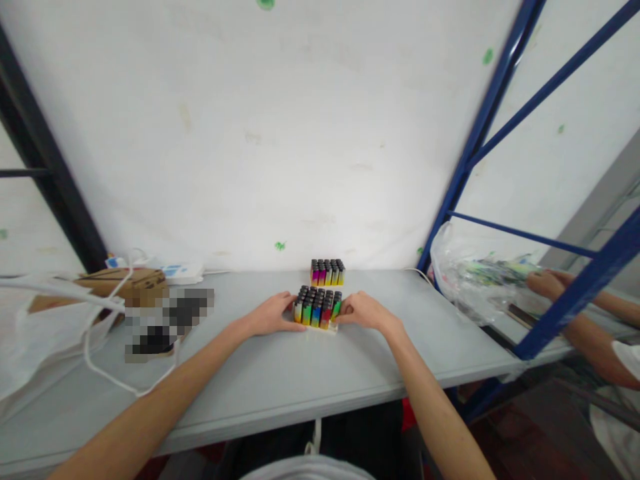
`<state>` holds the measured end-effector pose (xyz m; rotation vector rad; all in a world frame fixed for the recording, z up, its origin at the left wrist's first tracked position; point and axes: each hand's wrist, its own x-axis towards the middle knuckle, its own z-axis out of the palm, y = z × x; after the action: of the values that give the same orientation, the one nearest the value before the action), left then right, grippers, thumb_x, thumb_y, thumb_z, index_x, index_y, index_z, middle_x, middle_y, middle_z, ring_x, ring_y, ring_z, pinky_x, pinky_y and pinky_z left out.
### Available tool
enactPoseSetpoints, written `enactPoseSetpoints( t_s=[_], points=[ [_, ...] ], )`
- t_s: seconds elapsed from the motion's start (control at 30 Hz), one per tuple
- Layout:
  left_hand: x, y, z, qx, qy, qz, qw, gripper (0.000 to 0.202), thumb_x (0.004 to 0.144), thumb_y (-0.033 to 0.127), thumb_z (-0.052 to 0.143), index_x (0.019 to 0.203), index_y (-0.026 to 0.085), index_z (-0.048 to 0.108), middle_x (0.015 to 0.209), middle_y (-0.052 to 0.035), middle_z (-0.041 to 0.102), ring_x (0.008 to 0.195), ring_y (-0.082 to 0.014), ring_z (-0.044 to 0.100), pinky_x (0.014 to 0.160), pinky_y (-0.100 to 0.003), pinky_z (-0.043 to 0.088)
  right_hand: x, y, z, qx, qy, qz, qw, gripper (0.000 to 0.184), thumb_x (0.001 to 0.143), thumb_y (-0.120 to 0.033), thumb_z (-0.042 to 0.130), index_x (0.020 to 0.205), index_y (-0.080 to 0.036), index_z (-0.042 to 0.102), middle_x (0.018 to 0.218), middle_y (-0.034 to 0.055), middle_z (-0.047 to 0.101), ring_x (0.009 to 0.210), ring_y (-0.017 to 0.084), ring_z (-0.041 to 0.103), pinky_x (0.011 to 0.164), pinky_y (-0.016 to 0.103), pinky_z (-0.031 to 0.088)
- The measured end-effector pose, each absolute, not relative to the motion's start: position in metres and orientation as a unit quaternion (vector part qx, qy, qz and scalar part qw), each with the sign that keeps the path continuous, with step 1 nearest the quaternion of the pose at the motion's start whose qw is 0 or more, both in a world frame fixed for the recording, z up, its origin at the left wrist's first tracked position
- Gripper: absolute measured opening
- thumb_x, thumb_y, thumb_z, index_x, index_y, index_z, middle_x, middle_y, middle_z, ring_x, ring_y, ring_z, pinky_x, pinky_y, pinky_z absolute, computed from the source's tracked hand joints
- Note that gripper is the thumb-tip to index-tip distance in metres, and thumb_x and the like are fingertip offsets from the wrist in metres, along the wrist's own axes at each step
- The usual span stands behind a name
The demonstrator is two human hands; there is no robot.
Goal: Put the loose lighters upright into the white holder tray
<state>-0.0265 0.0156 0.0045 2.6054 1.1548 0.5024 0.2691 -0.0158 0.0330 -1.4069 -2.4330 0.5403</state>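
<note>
A tray of several colourful lighters [317, 308] with black caps stands on the grey table [280, 373] in front of me. My left hand [273, 315] rests against its left side, fingers curled round the tray's edge. My right hand [363, 311] presses the right side the same way. A second, smaller block of lighters [327, 272] stands just behind it, near the wall, untouched.
White cables [107, 333], a power strip [175, 271] and a brown cardboard piece [120, 280] lie at the left. A blue metal rack frame [575, 293] rises at the right. Beyond it, another person's arms [575, 300] reach toward a clear plastic bag [475, 280].
</note>
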Motion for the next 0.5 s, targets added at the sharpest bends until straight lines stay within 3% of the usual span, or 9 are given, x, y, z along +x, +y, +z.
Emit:
enactPoseSetpoints(
  t_s=[0.2, 0.5],
  points=[
    [-0.022, 0.014, 0.005, 0.892, 0.401, 0.185, 0.102, 0.058, 0.071, 0.075, 0.069, 0.092, 0.02, 0.063, 0.09, -0.0069, 0.065, 0.083, -0.027, 0.062, 0.074, -0.035, 0.049, 0.31, -0.02, 0.053, -0.507, -0.817, 0.199, 0.191, 0.031, 0.085, -0.046, 0.073, 0.092, -0.016, 0.077, 0.085, 0.0077, 0.078, 0.077, 0.021, 0.072, 0.068, 0.028, 0.05],
    [0.008, 0.034, -0.003, 0.875, 0.451, 0.171, 0.041, 0.069, 0.074, 0.082, 0.06, 0.104, 0.019, 0.066, 0.102, -0.0131, 0.068, 0.095, -0.0329, 0.066, 0.081, -0.039, 0.048, 0.315, -0.023, 0.053, -0.518, -0.809, 0.211, 0.181, 0.029, 0.094, -0.04, 0.063, 0.104, -0.015, 0.072, 0.084, 0.0076, 0.077, 0.071, 0.018, 0.07, 0.064, 0.026, 0.049]
  ],
)
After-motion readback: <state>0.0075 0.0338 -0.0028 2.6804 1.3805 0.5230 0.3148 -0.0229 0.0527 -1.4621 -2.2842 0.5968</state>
